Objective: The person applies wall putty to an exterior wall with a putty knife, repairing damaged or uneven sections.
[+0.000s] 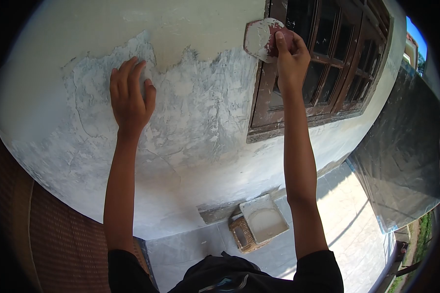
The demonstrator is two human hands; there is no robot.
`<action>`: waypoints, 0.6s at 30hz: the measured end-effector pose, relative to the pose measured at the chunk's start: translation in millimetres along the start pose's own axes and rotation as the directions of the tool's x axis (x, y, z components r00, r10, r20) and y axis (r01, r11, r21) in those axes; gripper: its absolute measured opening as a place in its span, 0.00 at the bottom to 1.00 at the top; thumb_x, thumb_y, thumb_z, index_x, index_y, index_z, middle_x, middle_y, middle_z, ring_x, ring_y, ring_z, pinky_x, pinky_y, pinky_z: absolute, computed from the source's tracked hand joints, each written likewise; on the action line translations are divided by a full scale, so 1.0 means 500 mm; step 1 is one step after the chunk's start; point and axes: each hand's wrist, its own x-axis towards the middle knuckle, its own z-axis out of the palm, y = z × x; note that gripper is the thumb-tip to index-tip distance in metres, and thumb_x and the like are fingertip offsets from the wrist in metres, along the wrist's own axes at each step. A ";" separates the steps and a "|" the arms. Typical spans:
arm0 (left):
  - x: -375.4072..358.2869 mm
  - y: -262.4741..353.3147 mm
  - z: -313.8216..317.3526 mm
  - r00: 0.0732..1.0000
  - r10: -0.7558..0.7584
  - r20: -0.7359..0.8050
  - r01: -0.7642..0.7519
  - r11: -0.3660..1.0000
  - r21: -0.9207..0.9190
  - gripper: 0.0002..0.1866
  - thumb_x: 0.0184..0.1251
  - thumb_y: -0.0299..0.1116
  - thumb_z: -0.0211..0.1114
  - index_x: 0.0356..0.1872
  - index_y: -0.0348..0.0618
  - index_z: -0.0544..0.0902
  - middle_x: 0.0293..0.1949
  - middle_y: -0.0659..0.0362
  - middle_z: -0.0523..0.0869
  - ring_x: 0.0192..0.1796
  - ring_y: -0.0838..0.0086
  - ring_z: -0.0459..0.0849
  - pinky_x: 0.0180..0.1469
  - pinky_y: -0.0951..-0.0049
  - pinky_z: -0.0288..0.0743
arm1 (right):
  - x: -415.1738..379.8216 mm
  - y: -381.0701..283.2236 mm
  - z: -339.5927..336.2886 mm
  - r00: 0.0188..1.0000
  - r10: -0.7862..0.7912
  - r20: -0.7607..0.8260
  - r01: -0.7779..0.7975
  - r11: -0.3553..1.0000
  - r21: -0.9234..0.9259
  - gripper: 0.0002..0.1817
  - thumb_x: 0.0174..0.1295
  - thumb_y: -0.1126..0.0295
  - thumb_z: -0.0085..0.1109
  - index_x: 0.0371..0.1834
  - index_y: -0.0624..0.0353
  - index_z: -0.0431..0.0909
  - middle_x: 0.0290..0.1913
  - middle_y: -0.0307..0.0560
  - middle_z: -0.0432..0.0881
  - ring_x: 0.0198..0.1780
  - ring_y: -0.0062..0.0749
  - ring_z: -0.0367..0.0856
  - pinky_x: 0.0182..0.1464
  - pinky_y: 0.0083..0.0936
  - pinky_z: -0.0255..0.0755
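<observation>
My right hand grips a dark red putty scraper whose blade is smeared with white putty. It is raised beside the wooden window frame, at the edge of the wall. My left hand has its fingers stretched out against or just in front of the wall; whether it touches cannot be made out. Nothing is held in it. Around both hands the wall shows patchy grey and white putty, with a rough edge below the cream paint.
A shallow tray of white putty rests on a woven basket on the tiled floor. A brown woven panel stands at left. Dark sheeting hangs at right, past the glazed window.
</observation>
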 end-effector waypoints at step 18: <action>-0.003 -0.003 -0.003 1.000 0.005 0.017 -0.005 1.000 0.001 0.22 0.67 0.29 0.59 0.64 0.45 0.74 0.66 0.55 0.75 0.69 0.61 0.71 0.74 0.48 0.58 | -0.026 -0.003 0.044 0.986 -0.045 0.158 0.052 0.998 -0.043 0.17 0.64 0.68 0.69 0.51 0.68 0.80 0.42 0.50 0.88 0.41 0.25 0.86 0.45 0.19 0.78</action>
